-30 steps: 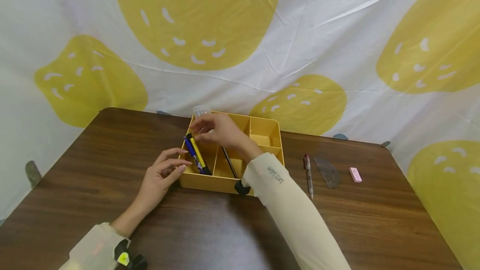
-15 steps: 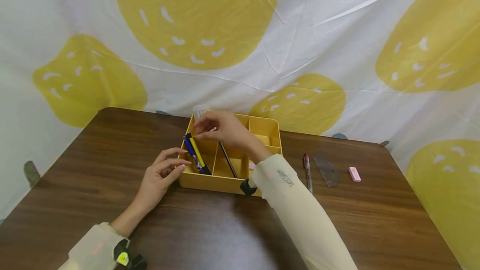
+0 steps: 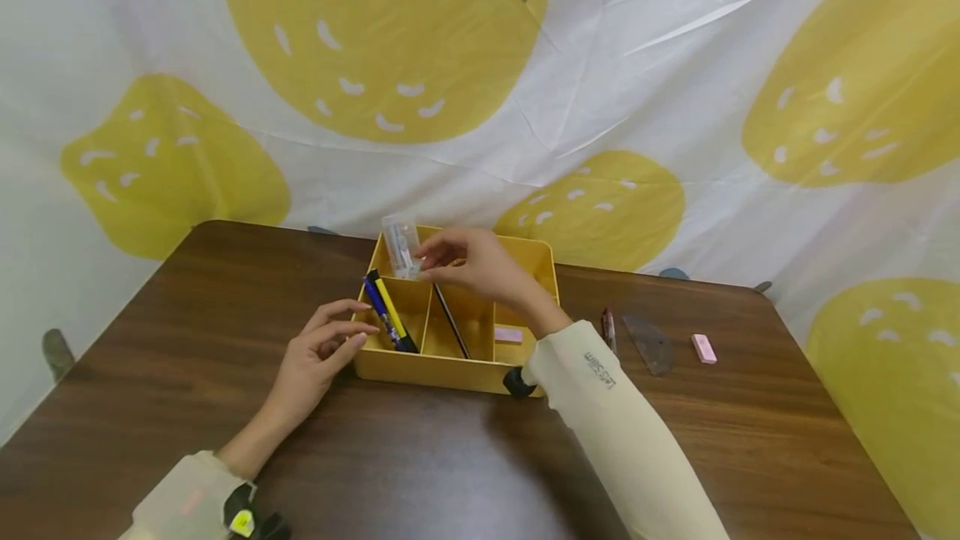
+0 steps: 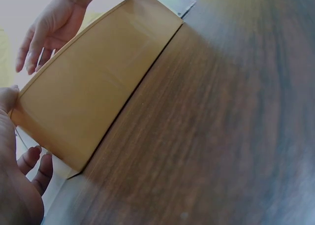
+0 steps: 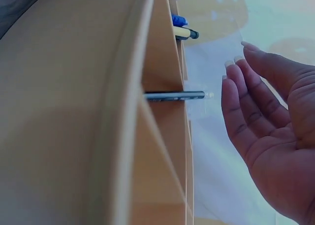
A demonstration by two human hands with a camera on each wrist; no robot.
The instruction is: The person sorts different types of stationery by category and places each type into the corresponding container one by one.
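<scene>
A yellow divided organizer box (image 3: 442, 369) stands near the back of the table. My left hand (image 3: 315, 357) touches its left front corner with loosely bent fingers; in the left wrist view, the fingertips lie at the rim and side wall. Above the box hangs my right hand (image 3: 487, 265), holding nothing, its fingers slightly bent beside a clear plastic case (image 3: 401, 247) in the back left compartment. A blue marker (image 3: 382, 311) and a yellow-and-black marker (image 3: 395, 312) lean together in the front left compartment. One dark pen (image 3: 450, 322) leans in the middle one.
Inside the front right compartment lies a pink block (image 3: 508, 336), like an eraser. Right of the box are a red-capped pen (image 3: 608, 328), partly hidden by the sleeve, a clear protractor (image 3: 649, 345) and a pink eraser (image 3: 704, 348). A lemon-print cloth (image 3: 465, 182) hangs behind the table.
My right hand has drawn back to the right, uncovering the clear case and the pink block in the box. The left hand stays at the box's corner.
</scene>
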